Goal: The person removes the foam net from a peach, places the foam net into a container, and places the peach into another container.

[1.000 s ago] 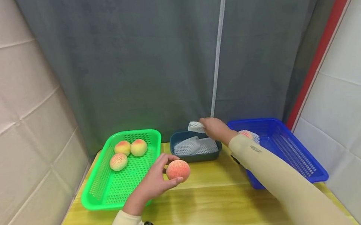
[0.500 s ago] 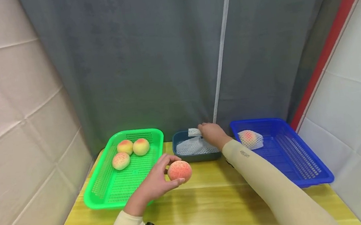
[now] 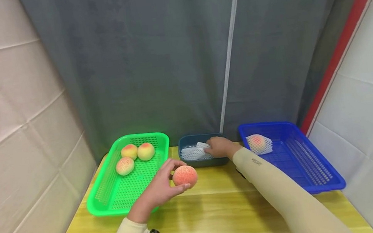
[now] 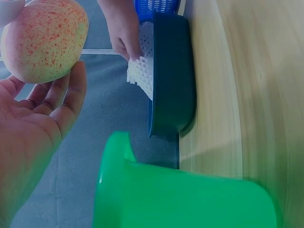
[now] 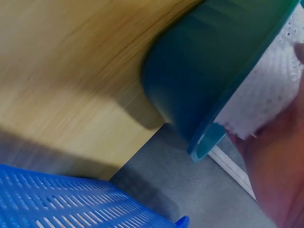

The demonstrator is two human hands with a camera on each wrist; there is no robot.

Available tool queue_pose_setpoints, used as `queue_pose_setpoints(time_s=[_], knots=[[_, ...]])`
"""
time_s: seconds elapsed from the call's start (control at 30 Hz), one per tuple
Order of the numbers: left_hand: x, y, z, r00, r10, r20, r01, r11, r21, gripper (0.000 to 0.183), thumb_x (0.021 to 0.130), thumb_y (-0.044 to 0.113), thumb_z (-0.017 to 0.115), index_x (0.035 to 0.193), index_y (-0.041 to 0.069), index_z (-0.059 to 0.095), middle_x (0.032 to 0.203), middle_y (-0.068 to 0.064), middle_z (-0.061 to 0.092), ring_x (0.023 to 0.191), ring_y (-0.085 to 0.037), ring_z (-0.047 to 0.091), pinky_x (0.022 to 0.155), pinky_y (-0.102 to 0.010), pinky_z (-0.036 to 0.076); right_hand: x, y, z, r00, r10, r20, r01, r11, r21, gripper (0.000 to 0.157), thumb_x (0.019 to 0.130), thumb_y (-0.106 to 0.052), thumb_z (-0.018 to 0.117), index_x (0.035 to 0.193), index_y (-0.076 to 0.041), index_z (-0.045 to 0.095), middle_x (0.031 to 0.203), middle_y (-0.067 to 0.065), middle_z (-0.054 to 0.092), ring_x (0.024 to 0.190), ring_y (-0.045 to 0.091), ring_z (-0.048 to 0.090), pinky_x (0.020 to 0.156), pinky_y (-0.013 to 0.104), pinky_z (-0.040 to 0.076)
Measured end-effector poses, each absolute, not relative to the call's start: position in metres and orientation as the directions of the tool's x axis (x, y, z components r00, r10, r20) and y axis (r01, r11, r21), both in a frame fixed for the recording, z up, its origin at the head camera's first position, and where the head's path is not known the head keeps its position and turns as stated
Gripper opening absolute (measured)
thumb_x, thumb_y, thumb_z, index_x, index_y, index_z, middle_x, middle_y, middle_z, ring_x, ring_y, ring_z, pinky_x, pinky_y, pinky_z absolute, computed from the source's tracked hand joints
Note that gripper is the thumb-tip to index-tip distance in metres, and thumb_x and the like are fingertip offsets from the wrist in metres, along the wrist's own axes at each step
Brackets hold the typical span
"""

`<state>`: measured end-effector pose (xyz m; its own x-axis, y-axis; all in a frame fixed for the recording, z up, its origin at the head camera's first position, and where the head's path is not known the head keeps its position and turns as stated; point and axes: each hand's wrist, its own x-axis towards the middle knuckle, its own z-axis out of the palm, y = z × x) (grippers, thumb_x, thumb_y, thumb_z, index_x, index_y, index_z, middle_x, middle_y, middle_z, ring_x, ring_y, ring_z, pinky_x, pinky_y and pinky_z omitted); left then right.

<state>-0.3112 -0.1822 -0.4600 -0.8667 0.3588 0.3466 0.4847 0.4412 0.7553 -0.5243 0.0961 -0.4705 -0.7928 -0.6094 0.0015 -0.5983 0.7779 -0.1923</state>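
Note:
My left hand [image 3: 160, 185] grips a reddish peach [image 3: 185, 177] between thumb and fingers, over the table in front of the green basket's right side. In the left wrist view the same peach [image 4: 45, 40] looks speckled red on pale yellow. My right hand [image 3: 220, 146] reaches into a small dark teal box [image 3: 204, 163]. Its fingers pinch a white foam fruit net [image 4: 141, 71], best seen in the left wrist view. More white foam nets [image 3: 192, 154] lie inside that box, partly hidden by the hand.
On the left a green basket [image 3: 96, 207] holds three peaches [image 3: 125, 166]. At the right stands a blue basket [image 3: 328, 188] with one netted peach [image 3: 257, 143] in its far left corner. A grey curtain [image 3: 152, 66] hangs behind the wooden table [image 3: 199, 223].
The right hand, with a foam net in its fingers, has come down from above the teal box into it. My left hand and its peach have hardly moved.

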Motion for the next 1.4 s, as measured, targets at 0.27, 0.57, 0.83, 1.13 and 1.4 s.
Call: queue_pose_setpoints(time_s=[0.27, 0.57, 0.83, 1.13, 1.4], knots=[[-0.310, -0.183, -0.461, -0.866, 0.358, 0.350, 0.487, 0.438, 0.756, 0.055, 0.093, 0.037, 0.091, 0.137, 0.022, 0.062, 0.134, 0.004, 0.058, 0.115, -0.019, 0.063, 0.097, -0.044, 0.059, -0.523, 0.099, -0.474, -0.847, -0.523, -0.094, -0.457, 0.806, -0.376, 0.085, 0.117, -0.063, 0.023, 0.158, 0.004, 0.055, 0.161, 0.025, 0.055, 0.152, 0.044, 0.050, 0.129, 0.057, 0.034], [-0.312, -0.186, -0.463, -0.869, 0.350, 0.350, 0.483, 0.448, 0.752, 0.055, 0.092, 0.038, 0.091, 0.136, 0.022, 0.062, 0.133, 0.004, 0.058, 0.114, -0.018, 0.063, 0.096, -0.041, 0.059, -0.526, 0.093, -0.472, -0.832, -0.552, -0.059, -0.503, 0.795, -0.337, 0.051, 0.117, -0.038, 0.050, 0.140, 0.002, 0.072, 0.139, 0.021, 0.072, 0.133, 0.040, 0.066, 0.119, 0.055, 0.048], [-0.313, -0.188, -0.464, -0.882, 0.337, 0.330, 0.459, 0.452, 0.765, 0.055, 0.092, 0.036, 0.092, 0.136, 0.023, 0.062, 0.133, 0.004, 0.058, 0.116, -0.024, 0.064, 0.098, -0.045, 0.060, -0.531, 0.085, -0.483, -0.814, -0.579, -0.049, -0.561, 0.805, -0.195, 0.027, 0.108, -0.033, 0.074, 0.114, -0.007, 0.070, 0.102, 0.007, 0.062, 0.093, 0.023, 0.057, 0.092, 0.045, 0.054], [-0.313, -0.189, -0.460, -0.887, 0.330, 0.323, 0.449, 0.456, 0.768, 0.056, 0.091, 0.032, 0.093, 0.138, 0.023, 0.062, 0.136, 0.004, 0.058, 0.116, -0.025, 0.064, 0.098, -0.046, 0.059, -0.531, 0.084, -0.479, -0.823, -0.564, -0.062, -0.543, 0.815, -0.200, 0.029, 0.105, -0.035, 0.078, 0.109, -0.009, 0.067, 0.098, 0.007, 0.059, 0.091, 0.025, 0.055, 0.088, 0.043, 0.052], [-0.314, -0.191, -0.458, -0.883, 0.339, 0.326, 0.456, 0.450, 0.768, 0.054, 0.092, 0.032, 0.092, 0.136, 0.022, 0.063, 0.134, 0.004, 0.059, 0.116, -0.025, 0.064, 0.098, -0.043, 0.059, -0.535, 0.090, -0.477, -0.812, -0.580, -0.064, -0.555, 0.801, -0.225, 0.038, 0.105, -0.037, 0.077, 0.124, -0.004, 0.076, 0.117, 0.013, 0.069, 0.110, 0.030, 0.066, 0.105, 0.048, 0.055]])
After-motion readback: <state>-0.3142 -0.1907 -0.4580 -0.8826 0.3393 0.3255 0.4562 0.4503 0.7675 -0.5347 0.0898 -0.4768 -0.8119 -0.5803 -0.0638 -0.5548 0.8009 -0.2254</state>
